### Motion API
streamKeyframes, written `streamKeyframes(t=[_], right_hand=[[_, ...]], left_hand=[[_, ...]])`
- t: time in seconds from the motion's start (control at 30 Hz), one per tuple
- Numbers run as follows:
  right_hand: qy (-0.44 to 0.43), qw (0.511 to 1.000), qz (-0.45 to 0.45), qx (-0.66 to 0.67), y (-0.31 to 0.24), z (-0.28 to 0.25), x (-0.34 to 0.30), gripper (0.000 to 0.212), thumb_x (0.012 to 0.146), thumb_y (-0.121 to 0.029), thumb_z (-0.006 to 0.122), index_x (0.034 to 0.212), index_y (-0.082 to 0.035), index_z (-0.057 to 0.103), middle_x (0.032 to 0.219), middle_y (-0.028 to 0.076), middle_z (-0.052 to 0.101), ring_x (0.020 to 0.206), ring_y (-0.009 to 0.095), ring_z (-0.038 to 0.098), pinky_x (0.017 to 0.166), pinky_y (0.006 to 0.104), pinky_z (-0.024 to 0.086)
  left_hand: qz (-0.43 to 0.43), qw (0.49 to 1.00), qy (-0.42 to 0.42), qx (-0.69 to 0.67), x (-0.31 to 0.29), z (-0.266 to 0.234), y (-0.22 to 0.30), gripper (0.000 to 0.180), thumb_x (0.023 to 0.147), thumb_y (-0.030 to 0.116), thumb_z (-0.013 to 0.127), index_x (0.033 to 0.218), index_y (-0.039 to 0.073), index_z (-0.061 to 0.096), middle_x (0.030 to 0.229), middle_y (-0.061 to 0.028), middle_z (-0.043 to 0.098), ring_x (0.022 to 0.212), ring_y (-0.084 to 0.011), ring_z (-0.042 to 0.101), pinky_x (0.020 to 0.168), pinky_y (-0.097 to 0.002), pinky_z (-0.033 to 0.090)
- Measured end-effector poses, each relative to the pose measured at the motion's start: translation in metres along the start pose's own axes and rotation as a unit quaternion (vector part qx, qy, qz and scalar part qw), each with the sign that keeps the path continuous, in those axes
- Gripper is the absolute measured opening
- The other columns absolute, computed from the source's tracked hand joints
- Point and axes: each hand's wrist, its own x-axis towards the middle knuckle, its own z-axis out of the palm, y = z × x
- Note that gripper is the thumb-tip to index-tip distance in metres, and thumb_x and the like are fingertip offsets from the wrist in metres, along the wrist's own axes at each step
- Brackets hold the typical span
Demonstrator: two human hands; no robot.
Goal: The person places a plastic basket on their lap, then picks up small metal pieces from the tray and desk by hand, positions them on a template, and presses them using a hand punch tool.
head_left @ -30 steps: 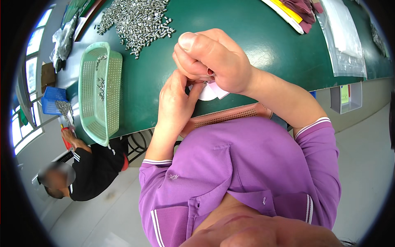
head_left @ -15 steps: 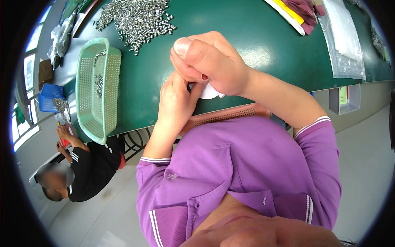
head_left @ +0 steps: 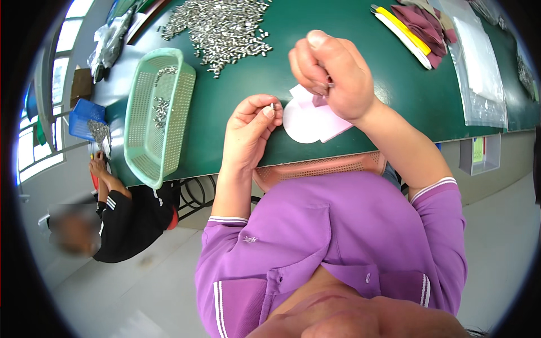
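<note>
Since half a second earlier, the left hand (head_left: pixel 251 129) had come away from the right hand (head_left: pixel 338 78); the two had met then, the left fingertips tucked beneath the right fist, and now a gap showed between them. More of a flat white and pale-pink piece with a rounded edge (head_left: pixel 303 121) was exposed too. Taking the light-green perforated plastic basket (head_left: pixel 183 107) as landmark, the left hand stood to its right, finger and thumb pinched on a small silvery metal piece (head_left: pixel 272 107). Farther right, the right hand was curled closed over part of the white and pink piece; a dark silvery glint showed among its fingers, but whether it gripped anything could not be told. Loose silver metal pieces (head_left: pixel 225 34) lay heaped beyond the basket and to its right, on the dark green surface (head_left: pixel 236 81). The likeliest slip seemed to be the tiny piece turning or dropping from so narrow a pinch. If it fell toward the surface's near edge, it might have landed in the salmon-pink perforated basket (head_left: pixel 327 167), nearer the person than the green one, and the closed fist could have hidden a poor alignment.
</note>
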Motion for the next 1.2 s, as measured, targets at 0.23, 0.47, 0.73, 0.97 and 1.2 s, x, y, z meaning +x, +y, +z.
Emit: streamKeyframes(t=[0.23,0.47,0.73,0.97,1.2], right_hand=[[-0.022,0.999,-0.026,0.012,0.003,-0.003,0.001,0.040,0.090,-0.023,0.032,0.054,-0.007,0.032,0.049,-0.001,0.033,0.046,0.008,0.030,0.043,0.0220,0.026],[-0.005,1.000,-0.021,-0.022,0.001,0.002,0.002,0.045,0.090,-0.028,0.026,0.050,-0.009,0.031,0.045,0.001,0.033,0.044,0.007,0.027,0.042,0.0216,0.023],[-0.024,1.000,-0.008,0.002,0.002,-0.003,0.001,0.041,0.090,-0.026,0.032,0.053,-0.007,0.031,0.049,0.000,0.033,0.047,0.009,0.030,0.044,0.0227,0.026],[-0.017,0.999,-0.028,-0.027,0.001,0.002,0.001,0.044,0.090,-0.028,0.025,0.051,-0.009,0.029,0.045,0.000,0.031,0.045,0.007,0.026,0.041,0.0217,0.023],[-0.004,0.999,-0.025,-0.022,0.002,0.002,0.001,0.043,0.090,-0.026,0.025,0.050,-0.010,0.030,0.044,-0.001,0.030,0.044,0.007,0.025,0.040,0.0216,0.022]], left_hand=[[-0.025,0.990,-0.017,-0.139,0.000,-0.005,0.001,0.017,0.082,0.005,0.055,0.098,0.005,0.055,0.089,-0.0065,0.051,0.079,-0.0143,0.048,0.067,-0.0217,0.045],[0.049,0.998,0.015,-0.039,-0.001,-0.002,0.004,0.022,0.082,0.001,0.053,0.104,0.003,0.051,0.089,-0.0084,0.056,0.081,-0.0143,0.055,0.071,-0.0244,0.048],[0.133,0.984,0.073,0.092,-0.003,-0.004,0.019,0.036,0.080,-0.004,0.052,0.114,0.001,0.044,0.091,-0.0093,0.056,0.079,-0.0136,0.055,0.071,-0.0256,0.048],[0.298,0.933,0.183,0.090,-0.009,-0.067,0.086,0.012,0.083,0.001,0.052,0.095,0.002,0.052,0.089,-0.0083,0.057,0.076,-0.0134,0.055,0.067,-0.0236,0.048],[0.120,0.950,0.001,-0.287,-0.007,-0.064,0.064,0.016,0.083,0.001,0.051,0.100,0.002,0.050,0.096,-0.0081,0.049,0.084,-0.0154,0.049,0.074,-0.0245,0.050]])
